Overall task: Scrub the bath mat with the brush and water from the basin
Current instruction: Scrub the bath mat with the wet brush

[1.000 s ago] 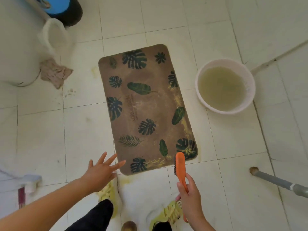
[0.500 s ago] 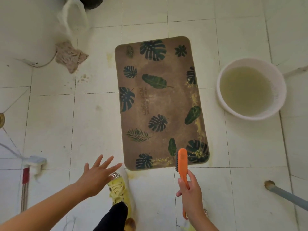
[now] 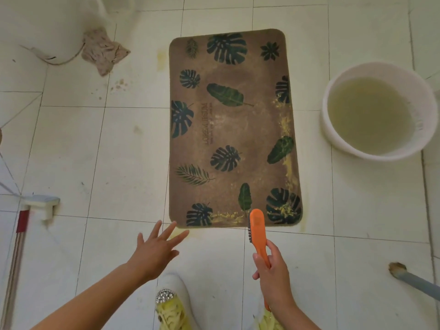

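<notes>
A brown bath mat [image 3: 238,129] with dark green leaf prints lies flat on the white tiled floor, with yellowish grime along its right and near edges. My right hand [image 3: 273,275] grips the handle of an orange brush [image 3: 258,229], whose head hovers over the mat's near edge. My left hand [image 3: 154,251] is held out above the floor with fingers spread, just short of the mat's near left corner, holding nothing. A white basin [image 3: 333,129] of cloudy water stands to the right of the mat.
A crumpled rag [image 3: 104,52] lies at the far left beside a white rounded fixture [image 3: 47,27]. A mop head [image 3: 41,204] with a red-banded handle is at the left edge. A grey pipe end [image 3: 412,279] pokes in at the lower right. My shoes [image 3: 171,308] are below.
The view has shifted closer to the mat, with the mat and basin now larger in frame. Both hands keep much the same pose, the brush still at the mat's near edge.
</notes>
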